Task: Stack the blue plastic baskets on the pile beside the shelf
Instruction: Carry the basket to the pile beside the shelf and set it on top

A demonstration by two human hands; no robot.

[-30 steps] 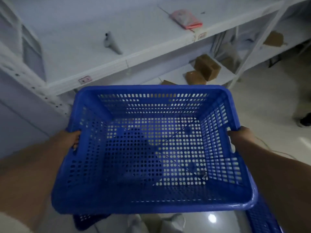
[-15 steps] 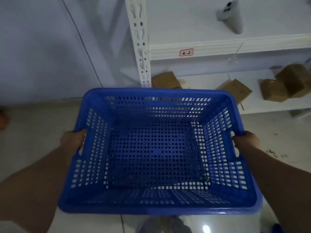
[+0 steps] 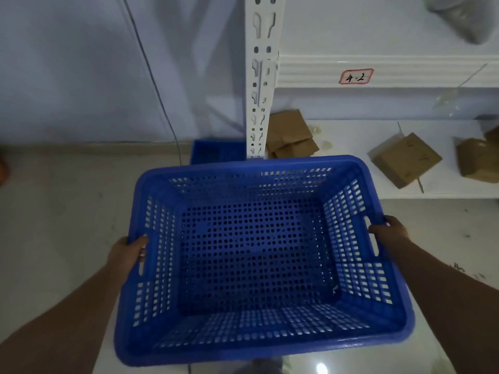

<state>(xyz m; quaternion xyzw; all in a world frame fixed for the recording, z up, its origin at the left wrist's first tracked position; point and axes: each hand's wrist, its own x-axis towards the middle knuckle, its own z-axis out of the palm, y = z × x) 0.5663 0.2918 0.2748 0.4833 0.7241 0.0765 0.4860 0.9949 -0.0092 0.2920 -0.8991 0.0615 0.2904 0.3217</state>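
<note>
I hold an empty blue perforated plastic basket (image 3: 253,260) in front of me, above the floor. My left hand (image 3: 127,252) grips its left rim by the handle slot. My right hand (image 3: 388,233) grips the right rim the same way. Beyond the basket's far edge, a pile of blue baskets (image 3: 216,151) sits on the floor just left of the white shelf upright (image 3: 260,85). Only the pile's top is visible; the held basket hides its lower part.
A white shelf (image 3: 405,195) to the right carries several brown cardboard boxes (image 3: 405,159). A shelf beam above bears a label reading 4-2 (image 3: 356,76). A thin cable (image 3: 156,85) runs down the wall to the floor. Pale floor lies to the left.
My view has swung left, from the shelf to its end post and the wall. The pile of blue baskets has come into sight beyond the held basket. Both hands keep their grip.
</note>
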